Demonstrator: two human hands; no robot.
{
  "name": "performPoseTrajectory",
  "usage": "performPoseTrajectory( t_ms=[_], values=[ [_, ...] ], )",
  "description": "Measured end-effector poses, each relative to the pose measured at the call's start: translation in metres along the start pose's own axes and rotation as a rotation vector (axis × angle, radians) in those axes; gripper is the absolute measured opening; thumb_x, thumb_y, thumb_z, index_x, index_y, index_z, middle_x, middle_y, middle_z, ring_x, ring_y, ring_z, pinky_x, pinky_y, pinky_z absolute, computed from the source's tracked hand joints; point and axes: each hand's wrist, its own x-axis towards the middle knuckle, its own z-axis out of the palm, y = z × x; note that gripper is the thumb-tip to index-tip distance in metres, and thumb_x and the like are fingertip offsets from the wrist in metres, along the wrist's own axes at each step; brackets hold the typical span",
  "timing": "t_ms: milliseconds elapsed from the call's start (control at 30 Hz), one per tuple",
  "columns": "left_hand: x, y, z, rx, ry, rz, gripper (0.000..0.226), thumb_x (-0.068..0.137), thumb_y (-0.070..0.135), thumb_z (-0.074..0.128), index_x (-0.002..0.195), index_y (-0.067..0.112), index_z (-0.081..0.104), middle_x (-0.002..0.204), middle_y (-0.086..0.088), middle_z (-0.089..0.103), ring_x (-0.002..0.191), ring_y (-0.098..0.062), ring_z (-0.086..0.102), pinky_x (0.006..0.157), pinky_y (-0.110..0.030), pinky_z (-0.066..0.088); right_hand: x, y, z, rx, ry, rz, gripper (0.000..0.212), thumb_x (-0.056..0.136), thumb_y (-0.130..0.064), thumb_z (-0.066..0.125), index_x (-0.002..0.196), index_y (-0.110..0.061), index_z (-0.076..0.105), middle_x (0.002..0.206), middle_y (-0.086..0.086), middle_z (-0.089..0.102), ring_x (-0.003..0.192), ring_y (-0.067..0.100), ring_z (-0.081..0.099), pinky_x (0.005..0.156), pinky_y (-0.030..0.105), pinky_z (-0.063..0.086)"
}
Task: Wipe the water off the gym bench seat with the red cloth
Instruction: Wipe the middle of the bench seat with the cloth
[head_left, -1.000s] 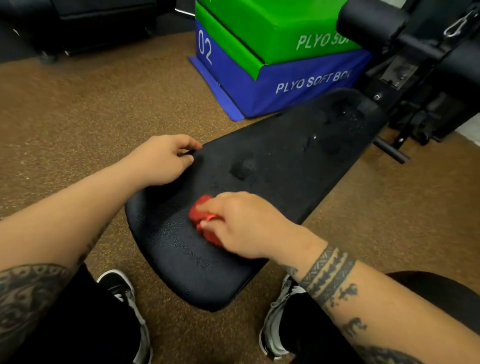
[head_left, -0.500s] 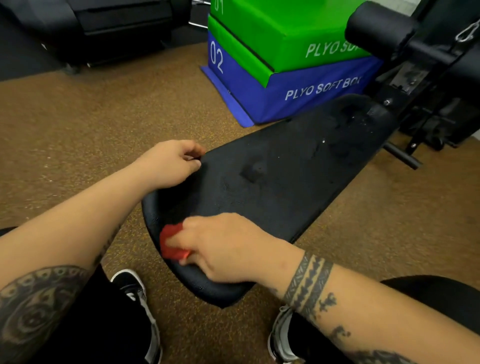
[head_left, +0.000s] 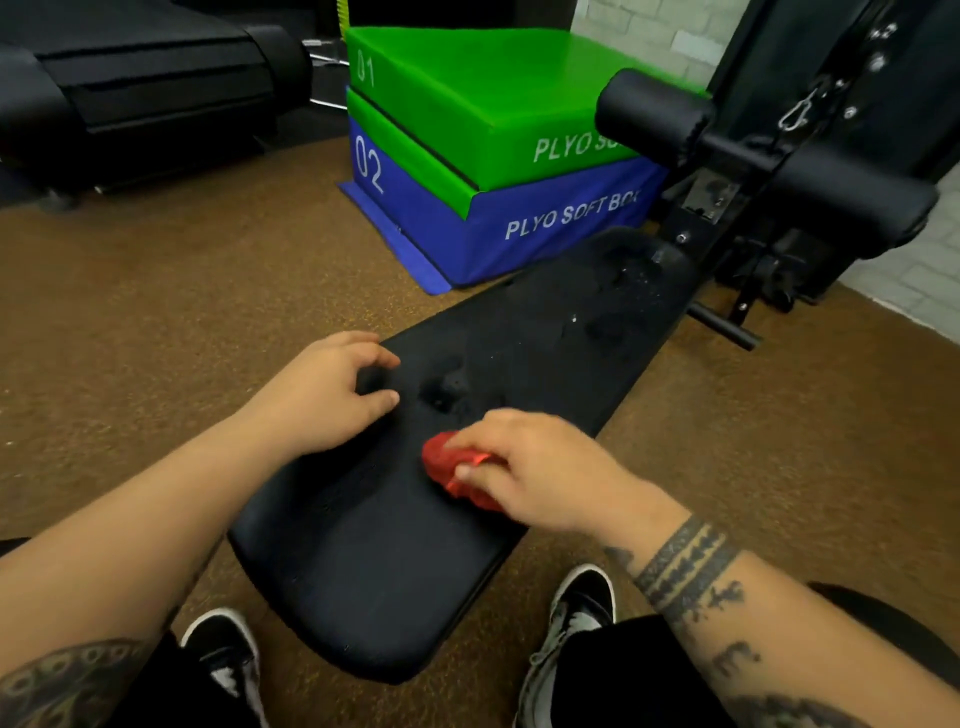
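The black gym bench seat (head_left: 395, 582) runs from the near centre toward the upper right. Wet patches and small drops (head_left: 597, 317) show on its far half, and a damp spot (head_left: 441, 389) lies near the middle. My right hand (head_left: 535, 467) grips the bunched red cloth (head_left: 452, 465) and presses it on the seat near its right edge. My left hand (head_left: 327, 395) rests on the seat's left edge, fingers curled over the rim.
A green plyo box (head_left: 493, 98) sits on a blue one (head_left: 519, 228) behind the bench. Black foam rollers and frame (head_left: 727, 150) stand at the far right. A dark machine (head_left: 140, 98) is at the back left. My two shoes (head_left: 576, 618) flank the seat on brown floor.
My right hand slid the red cloth toward the seat's near left edge, then back up and right toward the middle. My left hand stayed on the left rim.
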Motion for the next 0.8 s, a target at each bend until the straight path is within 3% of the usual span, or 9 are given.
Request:
performPoseTrajectory(
  t_ms=[100,300,400,500,567,700,800],
  values=[
    [0.007,0.0,0.005,0.001,0.011,0.032,0.037,0.085,0.025,0.074,0.121,0.02,0.068,0.145,-0.01,0.052,0.137,-0.024,0.046,0.112,-0.027,0.028,-0.012,-0.01,0.027,-0.081,0.025,0.005,0.047,0.082,-0.067,0.056,0.118,-0.037,0.055,0.103,-0.007,0.059,0.097,0.023,0.065,0.077,0.039,0.054],
    [0.024,-0.002,0.009,-0.006,-0.004,0.034,0.031,0.086,0.019,0.073,0.116,0.015,0.071,0.14,-0.013,0.057,0.134,-0.025,0.05,0.109,-0.025,0.029,-0.018,0.034,0.027,-0.182,0.318,0.173,0.034,0.087,-0.061,0.05,0.099,-0.031,0.06,0.086,-0.006,0.056,0.076,0.021,0.065,0.057,0.033,0.05],
    [0.029,-0.001,0.01,-0.027,0.004,0.021,0.029,0.086,0.025,0.072,0.114,0.021,0.071,0.14,-0.009,0.057,0.133,-0.025,0.05,0.113,-0.034,0.034,-0.021,0.056,0.024,-0.219,0.38,0.3,0.031,0.088,-0.059,0.05,0.09,-0.028,0.054,0.082,-0.006,0.053,0.073,0.021,0.063,0.056,0.034,0.048],
    [0.032,0.001,0.009,-0.032,0.002,-0.003,0.037,0.079,0.046,0.062,0.112,0.031,0.069,0.141,-0.002,0.057,0.133,-0.024,0.05,0.109,-0.05,0.04,-0.026,0.071,0.017,-0.209,0.416,0.434,0.03,0.089,-0.057,0.054,0.087,-0.028,0.051,0.081,-0.006,0.056,0.074,0.024,0.064,0.058,0.032,0.044],
    [0.034,0.002,0.01,-0.031,0.01,-0.006,0.047,0.073,0.053,0.054,0.112,0.032,0.069,0.14,-0.001,0.057,0.132,-0.023,0.051,0.108,-0.051,0.042,-0.029,0.078,0.011,-0.227,0.393,0.528,0.03,0.09,-0.057,0.054,0.088,-0.027,0.049,0.084,-0.003,0.06,0.077,0.026,0.064,0.059,0.031,0.04],
    [0.038,0.003,0.012,-0.027,0.004,0.002,0.052,0.072,0.058,0.05,0.114,0.033,0.069,0.14,0.0,0.057,0.133,-0.023,0.05,0.108,-0.051,0.041,-0.034,0.093,-0.01,-0.219,0.446,0.713,0.033,0.09,-0.055,0.056,0.094,-0.022,0.055,0.089,0.003,0.066,0.084,0.031,0.066,0.067,0.035,0.048],
    [0.04,0.005,0.015,-0.035,-0.004,0.009,0.057,0.07,0.062,0.045,0.114,0.034,0.068,0.14,0.001,0.057,0.133,-0.023,0.05,0.107,-0.054,0.041,-0.03,0.084,-0.008,-0.145,0.489,0.645,0.034,0.09,-0.058,0.056,0.095,-0.024,0.057,0.084,-0.001,0.062,0.076,0.024,0.061,0.066,0.033,0.049]
  ],
)
